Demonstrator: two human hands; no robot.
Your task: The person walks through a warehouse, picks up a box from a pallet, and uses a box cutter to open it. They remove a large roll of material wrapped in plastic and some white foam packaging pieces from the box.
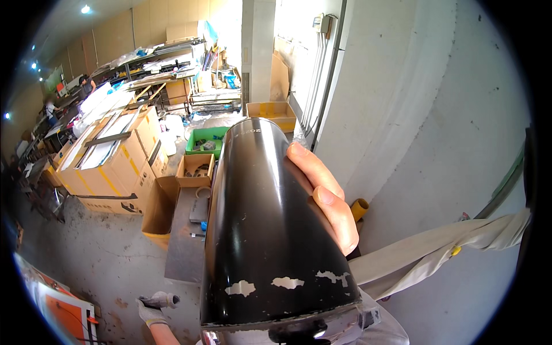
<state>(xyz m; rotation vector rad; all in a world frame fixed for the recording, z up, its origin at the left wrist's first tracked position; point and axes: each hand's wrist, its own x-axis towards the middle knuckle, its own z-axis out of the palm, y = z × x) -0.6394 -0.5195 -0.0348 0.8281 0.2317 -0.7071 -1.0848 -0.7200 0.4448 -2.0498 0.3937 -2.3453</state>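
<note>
Black flask point(270, 230): Scuffed and chipped near its metal collar point(287, 332), the cylinder fills the middle of the view, collar end closest to the camera, far end pointing away over the workshop floor point(123, 244).
Right hand point(334, 211): Bare fingers curl around the flask's right side; the grip is closed against it, apparently to keep the smooth barrel from slipping or rolling. The thumb is out of sight.
Left hand point(150, 314): Low at the left, in a pale work glove, beside a crumpled grey item point(161, 299). Whether that grip holds it, or it is part of the glove, one cannot tell.
Grey table point(181, 261): Partly hidden behind the flask, it carries a small dark box point(199, 212). A tall open carton point(155, 213) stands at its left edge; a shallow box point(195, 181) of dark pieces and a green bin point(201, 153) sit beyond, likely open-topped for easy reach.
Large taped carton point(98, 175): Pale sheets lie on top under a dark bar point(108, 139), perhaps set there as a weight.
Wall side: A yellow tube point(359, 209) stands near the pale wall point(402, 103).
Far left: A co-worker in dark clothing point(87, 86) is beside a cluttered work area.
</note>
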